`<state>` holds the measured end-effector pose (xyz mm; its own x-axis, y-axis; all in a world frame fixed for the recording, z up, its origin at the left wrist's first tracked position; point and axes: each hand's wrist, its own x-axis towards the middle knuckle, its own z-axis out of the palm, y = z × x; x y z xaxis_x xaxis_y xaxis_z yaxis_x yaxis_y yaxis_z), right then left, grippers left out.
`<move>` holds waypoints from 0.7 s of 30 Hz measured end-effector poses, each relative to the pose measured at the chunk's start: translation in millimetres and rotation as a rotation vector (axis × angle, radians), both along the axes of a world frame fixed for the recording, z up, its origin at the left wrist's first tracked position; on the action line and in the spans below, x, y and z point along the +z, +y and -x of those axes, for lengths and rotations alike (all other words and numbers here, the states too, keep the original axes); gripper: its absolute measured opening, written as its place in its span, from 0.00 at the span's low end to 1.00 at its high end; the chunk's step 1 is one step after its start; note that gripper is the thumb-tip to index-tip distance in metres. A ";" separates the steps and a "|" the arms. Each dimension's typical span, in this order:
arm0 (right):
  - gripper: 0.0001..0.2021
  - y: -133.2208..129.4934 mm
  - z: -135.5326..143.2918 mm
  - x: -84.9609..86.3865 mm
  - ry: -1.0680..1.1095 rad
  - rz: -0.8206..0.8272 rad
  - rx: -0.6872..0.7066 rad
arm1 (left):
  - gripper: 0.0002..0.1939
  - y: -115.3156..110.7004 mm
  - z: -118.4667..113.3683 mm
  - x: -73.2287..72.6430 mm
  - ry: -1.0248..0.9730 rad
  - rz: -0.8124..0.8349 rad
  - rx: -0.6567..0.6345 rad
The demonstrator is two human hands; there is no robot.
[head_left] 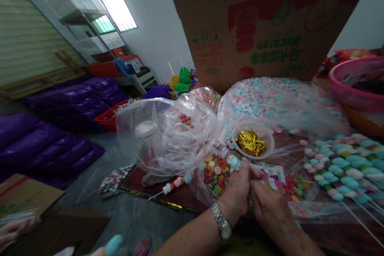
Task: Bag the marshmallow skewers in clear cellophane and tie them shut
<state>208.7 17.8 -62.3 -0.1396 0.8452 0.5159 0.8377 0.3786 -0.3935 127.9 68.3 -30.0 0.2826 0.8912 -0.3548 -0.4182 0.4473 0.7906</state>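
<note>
My left hand (237, 192), with a metal watch at the wrist, is closed around the lower end of a marshmallow skewer in a clear printed wrapper (226, 153). Close against it, my right hand (271, 206) has its fingers pinched together; what lies between them is hidden. Under and left of the hands sits a clear bag of colourful gummy candies (214, 176). Just behind stands a translucent bowl (271, 144) holding gold twist ties (250, 143). Printed wrappers (274, 174) and red and green gummies (295, 188) lie to the right.
An unwrapped candy skewer (177, 184) lies left. Twisted marshmallow skewers (345, 164) are piled right. Behind are a large bag of pastel candies (270, 98), a cardboard box (210, 36) and a pink basin (339, 84). Another person's hand (19, 228) shows at lower left.
</note>
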 end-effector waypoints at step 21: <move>0.15 9.6 -80.1 53.7 -0.083 0.062 0.235 | 0.10 2.4 55.7 35.8 1.361 -1.219 -0.563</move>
<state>288.7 27.5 -8.6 -0.3759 0.8142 0.4424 0.7597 0.5441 -0.3560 72.3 70.7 5.8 0.6967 0.7099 0.1034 0.6406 -0.6805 0.3556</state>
